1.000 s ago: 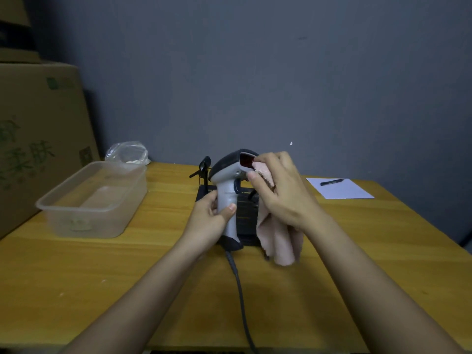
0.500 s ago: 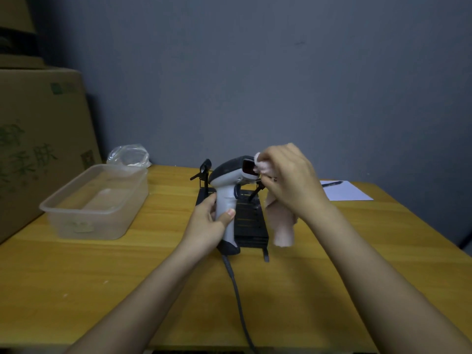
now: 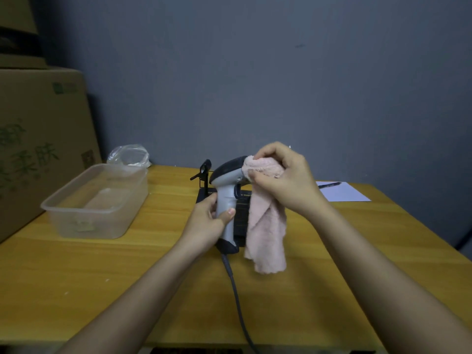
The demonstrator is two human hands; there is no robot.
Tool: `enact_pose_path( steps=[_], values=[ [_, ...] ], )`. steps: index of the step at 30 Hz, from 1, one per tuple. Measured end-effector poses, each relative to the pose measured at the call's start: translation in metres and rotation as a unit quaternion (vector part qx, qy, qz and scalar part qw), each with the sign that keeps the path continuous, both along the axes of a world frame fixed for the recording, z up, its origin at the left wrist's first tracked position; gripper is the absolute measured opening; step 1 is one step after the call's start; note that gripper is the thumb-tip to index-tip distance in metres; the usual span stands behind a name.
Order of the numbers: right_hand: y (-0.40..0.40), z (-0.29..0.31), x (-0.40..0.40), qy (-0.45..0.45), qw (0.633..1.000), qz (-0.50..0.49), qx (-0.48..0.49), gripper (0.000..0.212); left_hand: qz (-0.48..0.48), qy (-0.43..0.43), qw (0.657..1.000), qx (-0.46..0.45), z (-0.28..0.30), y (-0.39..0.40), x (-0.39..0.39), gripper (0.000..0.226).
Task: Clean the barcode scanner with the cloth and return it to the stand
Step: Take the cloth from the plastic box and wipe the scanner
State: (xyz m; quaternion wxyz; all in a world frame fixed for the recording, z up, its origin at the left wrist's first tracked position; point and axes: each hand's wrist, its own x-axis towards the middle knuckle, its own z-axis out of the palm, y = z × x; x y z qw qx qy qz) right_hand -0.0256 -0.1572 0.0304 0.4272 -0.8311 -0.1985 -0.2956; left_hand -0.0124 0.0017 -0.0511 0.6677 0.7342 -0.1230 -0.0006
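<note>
In the head view, the barcode scanner (image 3: pixel 224 185) is held upright above the middle of the wooden table (image 3: pixel 102 277), its grey handle gripped by the left hand (image 3: pixel 208 223), whose fingers are wrapped round the handle with the thumb laid across its front. The dark head of the scanner is pointed to the right, and its front end is covered by the pink cloth (image 3: pixel 265 218). The cloth is pinched against the scanner head by the right hand (image 3: pixel 283 180), the fingers being curled over the top of the cloth and the thumb pressed in from below; the rest of the cloth is left hanging down beside the handle, clear of the table. A grey cable (image 3: pixel 236 290) is seen running from the foot of the handle toward the near edge of the table. The black stand (image 3: pixel 204 175) is placed just behind the scanner, toward the far edge. A clear plastic tub (image 3: pixel 97 200) is set near the left edge, with a crumpled plastic bag (image 3: pixel 129 155) behind it and a cardboard box (image 3: pixel 38 139) beyond the left edge. A sheet of paper (image 3: pixel 342 192) with a pen (image 3: pixel 329 184) on it is laid by the far right corner.
</note>
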Motion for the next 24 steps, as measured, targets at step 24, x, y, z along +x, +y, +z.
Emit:
enact_pose_path(
  steps=[24],
  values=[
    [-0.005,-0.022,0.006,-0.098,0.967,-0.162,-0.169,0.016,-0.014,0.018,0.998,-0.05,-0.01,0.007,0.004,0.029]
  ],
)
